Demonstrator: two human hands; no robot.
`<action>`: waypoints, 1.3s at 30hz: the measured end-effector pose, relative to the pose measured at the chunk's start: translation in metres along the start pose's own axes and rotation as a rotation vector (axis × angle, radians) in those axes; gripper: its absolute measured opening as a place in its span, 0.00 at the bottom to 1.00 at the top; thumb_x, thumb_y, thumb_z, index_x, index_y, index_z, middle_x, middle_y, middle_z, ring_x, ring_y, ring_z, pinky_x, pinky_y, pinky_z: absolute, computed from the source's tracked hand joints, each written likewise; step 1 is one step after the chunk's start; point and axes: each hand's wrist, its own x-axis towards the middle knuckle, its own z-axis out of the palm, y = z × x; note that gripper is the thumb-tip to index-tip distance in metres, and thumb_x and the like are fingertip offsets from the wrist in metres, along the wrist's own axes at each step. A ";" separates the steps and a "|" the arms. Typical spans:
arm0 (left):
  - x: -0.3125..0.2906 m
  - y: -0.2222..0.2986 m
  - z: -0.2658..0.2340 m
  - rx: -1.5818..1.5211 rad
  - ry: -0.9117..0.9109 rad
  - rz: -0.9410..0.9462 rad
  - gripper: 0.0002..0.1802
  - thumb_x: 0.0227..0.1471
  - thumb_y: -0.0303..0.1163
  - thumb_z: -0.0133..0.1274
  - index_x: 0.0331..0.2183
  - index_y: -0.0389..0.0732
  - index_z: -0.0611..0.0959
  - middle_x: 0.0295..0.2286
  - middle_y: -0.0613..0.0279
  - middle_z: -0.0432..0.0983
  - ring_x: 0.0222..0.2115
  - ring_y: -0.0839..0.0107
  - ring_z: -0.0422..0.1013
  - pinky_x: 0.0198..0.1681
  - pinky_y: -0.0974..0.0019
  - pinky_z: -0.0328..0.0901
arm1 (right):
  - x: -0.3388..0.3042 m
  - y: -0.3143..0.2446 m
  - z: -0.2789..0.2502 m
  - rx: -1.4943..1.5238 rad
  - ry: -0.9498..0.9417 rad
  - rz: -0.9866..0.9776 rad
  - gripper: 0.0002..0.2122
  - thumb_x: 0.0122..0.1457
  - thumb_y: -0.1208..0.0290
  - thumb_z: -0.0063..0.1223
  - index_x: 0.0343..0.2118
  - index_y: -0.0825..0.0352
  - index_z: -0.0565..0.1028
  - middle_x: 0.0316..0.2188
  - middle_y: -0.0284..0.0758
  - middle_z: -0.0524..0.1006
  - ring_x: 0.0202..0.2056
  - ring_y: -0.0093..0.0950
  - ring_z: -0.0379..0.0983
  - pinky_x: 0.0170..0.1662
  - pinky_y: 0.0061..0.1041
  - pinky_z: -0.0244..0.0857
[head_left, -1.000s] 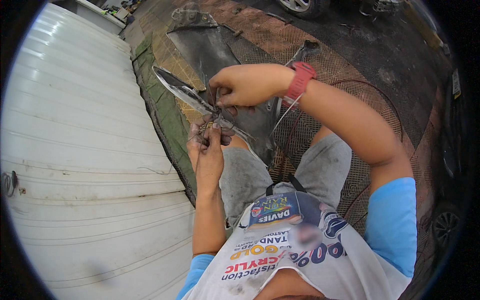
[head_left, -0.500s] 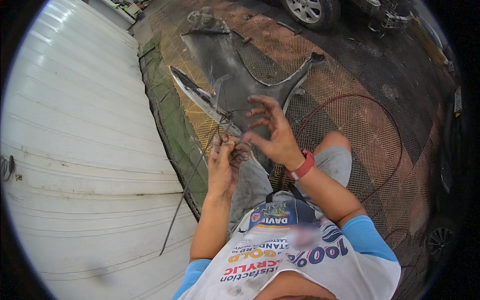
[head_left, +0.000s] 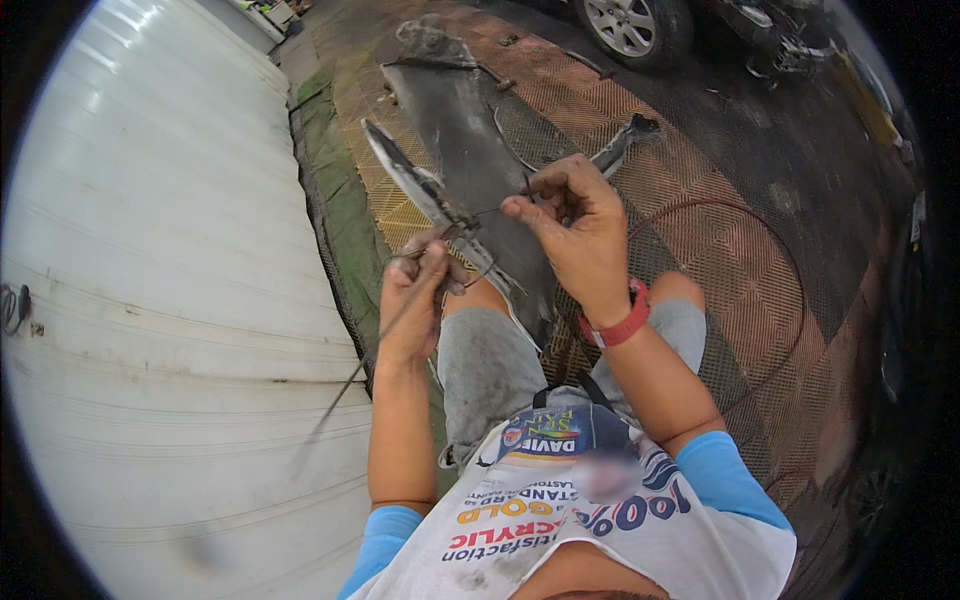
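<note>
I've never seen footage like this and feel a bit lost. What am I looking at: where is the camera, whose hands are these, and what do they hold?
There is no machine here. The view comes from a wide fisheye camera on the person's head, looking down, so straight edges bend near the rim. Both bare hands belong to the wearer. The left hand grips a thin dark strand whose loose end trails toward the lower left; the right hand seems to pinch it between its fingers. Beyond them is a large dark panel. Patterned mats cover the floor, with a reddish hose curving across them. A wheel stands near the top edge.
</note>
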 end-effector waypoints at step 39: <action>-0.026 -0.075 0.007 0.111 0.005 0.254 0.22 0.69 0.44 0.49 0.51 0.35 0.73 0.25 0.65 0.71 0.27 0.75 0.71 0.34 0.66 0.68 | 0.032 0.037 0.029 0.430 -0.230 0.508 0.08 0.60 0.73 0.65 0.34 0.72 0.79 0.28 0.32 0.81 0.31 0.23 0.79 0.37 0.22 0.74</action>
